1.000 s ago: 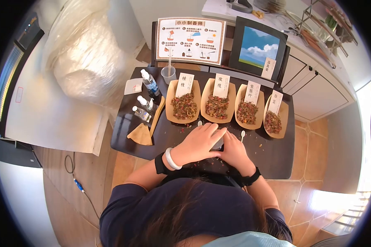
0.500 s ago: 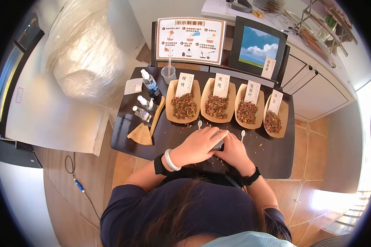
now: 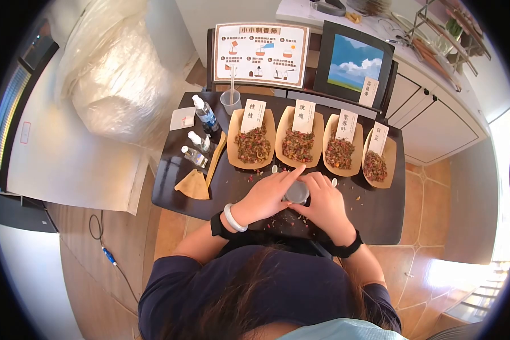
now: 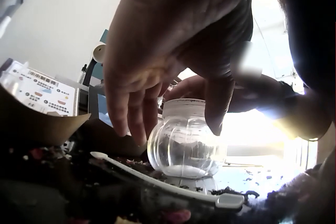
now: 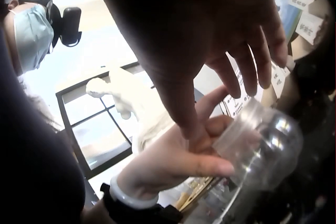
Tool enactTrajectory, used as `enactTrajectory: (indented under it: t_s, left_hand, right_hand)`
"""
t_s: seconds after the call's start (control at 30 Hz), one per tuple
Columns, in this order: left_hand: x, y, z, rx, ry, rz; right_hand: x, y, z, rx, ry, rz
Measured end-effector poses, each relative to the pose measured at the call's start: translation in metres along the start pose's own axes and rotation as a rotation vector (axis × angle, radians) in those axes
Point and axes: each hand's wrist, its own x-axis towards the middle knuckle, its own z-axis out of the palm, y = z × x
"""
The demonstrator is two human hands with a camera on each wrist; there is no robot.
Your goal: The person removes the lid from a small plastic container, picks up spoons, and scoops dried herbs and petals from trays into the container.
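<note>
A small clear jar with ribbed, rounded sides and a pale top stands upright on the dark table. My left hand holds it at the left, its thumb along the jar's near side and the other fingers round the far side. In the right wrist view the left thumb lies against the neck of the jar. My right hand is at the jar's right, fingers spread and fairly straight, fingertips close to its top. A slim white spoon lies beside the jar in the left wrist view.
Beyond the jar, several paper trays hold dried herbs and petals under labelled cards. At left are spray bottles, a tan cone-shaped filter, a wooden stick and a plastic cup. An instruction sheet stands behind.
My hands have drawn apart from over the jar, leaving its round top in plain view. My right hand has shifted and spread its fingers; the left has moved slightly left.
</note>
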Motion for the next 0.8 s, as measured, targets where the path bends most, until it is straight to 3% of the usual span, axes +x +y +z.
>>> enactTrajectory:
  t_s: [0.2,0.33,0.43,0.53,0.63,0.7,0.8]
  left_hand:
    - [0.0,-0.001,-0.001,-0.025,0.015,0.028]
    - [0.002,-0.001,0.0,-0.028,0.047,0.071]
    - [0.002,0.0,-0.003,-0.041,0.021,0.051]
    - [0.003,0.0,-0.003,-0.028,0.04,0.088]
    - [0.003,-0.002,-0.002,-0.019,0.05,0.103]
    - [0.003,-0.002,-0.002,-0.019,0.044,0.088]
    - [0.003,-0.003,-0.001,-0.014,0.047,0.089]
  right_hand:
    - [0.004,0.01,-0.002,0.085,0.025,-0.23]
    - [0.003,0.0,-0.004,0.043,0.08,-0.16]
    - [0.005,0.005,-0.001,0.075,0.006,-0.169]
    - [0.006,0.003,-0.002,0.078,0.076,-0.254]
    - [0.006,0.005,0.002,0.023,-0.01,-0.151]
    - [0.006,0.01,0.006,0.081,0.048,-0.249]
    - [0.004,0.002,0.003,0.056,0.089,-0.2]
